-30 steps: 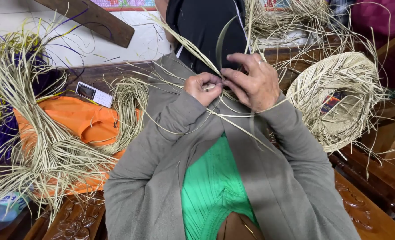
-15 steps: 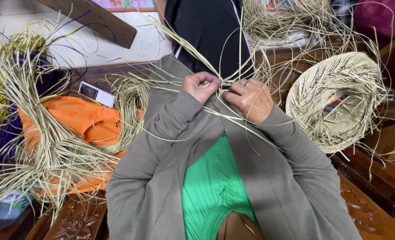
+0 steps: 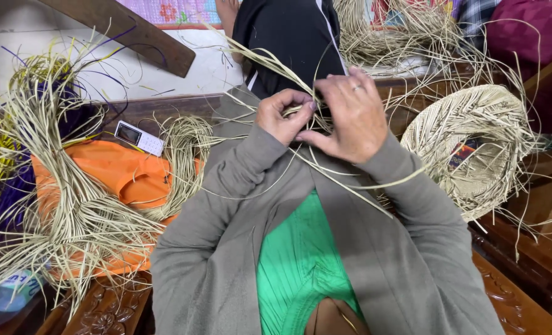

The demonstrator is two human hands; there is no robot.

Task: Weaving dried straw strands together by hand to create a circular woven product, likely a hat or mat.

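both hands are meeting in front of the chest, over the black-clad lap. the left hand point(image 3: 283, 116) is curling its fingers tight around a small bunch of pale straw strands point(image 3: 270, 65), and the right hand point(image 3: 350, 118) is pinching the same strands just beside it, a ring showing on one finger. loose strands are trailing down across the grey sleeves. a half-woven straw hat point(image 3: 475, 146) is lying to the right, a straw bundle point(image 3: 71, 211) on orange cloth point(image 3: 111, 174) to the left, near a small phone point(image 3: 138, 137).
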